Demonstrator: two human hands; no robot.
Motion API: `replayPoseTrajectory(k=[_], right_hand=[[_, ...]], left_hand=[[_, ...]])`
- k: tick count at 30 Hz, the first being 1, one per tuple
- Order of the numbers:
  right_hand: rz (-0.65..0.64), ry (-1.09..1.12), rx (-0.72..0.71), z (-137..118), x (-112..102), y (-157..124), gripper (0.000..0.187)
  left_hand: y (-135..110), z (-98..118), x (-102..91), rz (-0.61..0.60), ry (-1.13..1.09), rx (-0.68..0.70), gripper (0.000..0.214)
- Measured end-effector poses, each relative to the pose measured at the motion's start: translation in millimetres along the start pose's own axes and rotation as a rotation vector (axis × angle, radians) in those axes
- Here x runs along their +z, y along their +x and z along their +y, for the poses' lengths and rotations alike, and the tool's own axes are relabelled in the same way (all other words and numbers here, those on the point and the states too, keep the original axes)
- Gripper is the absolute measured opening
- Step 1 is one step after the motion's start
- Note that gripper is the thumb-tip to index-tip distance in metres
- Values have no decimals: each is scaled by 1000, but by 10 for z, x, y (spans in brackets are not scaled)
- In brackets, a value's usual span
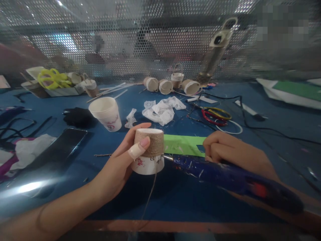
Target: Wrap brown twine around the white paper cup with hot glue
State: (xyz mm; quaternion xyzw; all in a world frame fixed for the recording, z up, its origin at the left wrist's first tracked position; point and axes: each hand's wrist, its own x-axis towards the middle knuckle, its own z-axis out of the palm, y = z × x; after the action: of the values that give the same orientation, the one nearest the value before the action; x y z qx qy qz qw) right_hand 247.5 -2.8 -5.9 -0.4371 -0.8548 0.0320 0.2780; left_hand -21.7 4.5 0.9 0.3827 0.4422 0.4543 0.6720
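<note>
My left hand (120,164) is closed round an upside-down paper cup (148,152) whose upper part is wound with brown twine; the thumb wears a bandage. A loose twine strand (149,194) hangs down from the cup toward the table edge. My right hand (233,152) grips a blue glue gun (233,179), and its metal nozzle touches the cup's right side where the twine ends. A green paper strip (184,144) lies flat just behind the gun.
A blue table (175,201) carries a white paper cup (106,113), a black phone (60,147), crumpled lace (162,110), red and yellow scissors (215,115), several twine-wrapped cups (165,86), yellow scissors in a tray (51,79), black cables (263,129) and a perforated metal screen (160,40) behind.
</note>
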Motion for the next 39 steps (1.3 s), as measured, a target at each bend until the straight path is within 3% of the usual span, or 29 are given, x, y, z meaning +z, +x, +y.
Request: replayPoseTrajectory(k=[7, 15, 21, 32, 39], right_hand=[[-23, -16, -26, 66, -37, 5, 19], [-1, 38, 158, -26, 38, -41, 28], [-61, -4, -51, 67, -28, -7, 20], [-16, 6, 54, 5, 1, 0, 23], [-33, 8, -61, 81, -15, -1, 22]], left_hand=[[12, -1, 12, 46, -37, 26, 49], [10, 2, -5, 29, -30, 4, 46], [19, 0, -4, 26, -33, -2, 45], [10, 20, -5, 19, -5, -51, 44], [27, 8, -2, 25, 4, -55, 48]])
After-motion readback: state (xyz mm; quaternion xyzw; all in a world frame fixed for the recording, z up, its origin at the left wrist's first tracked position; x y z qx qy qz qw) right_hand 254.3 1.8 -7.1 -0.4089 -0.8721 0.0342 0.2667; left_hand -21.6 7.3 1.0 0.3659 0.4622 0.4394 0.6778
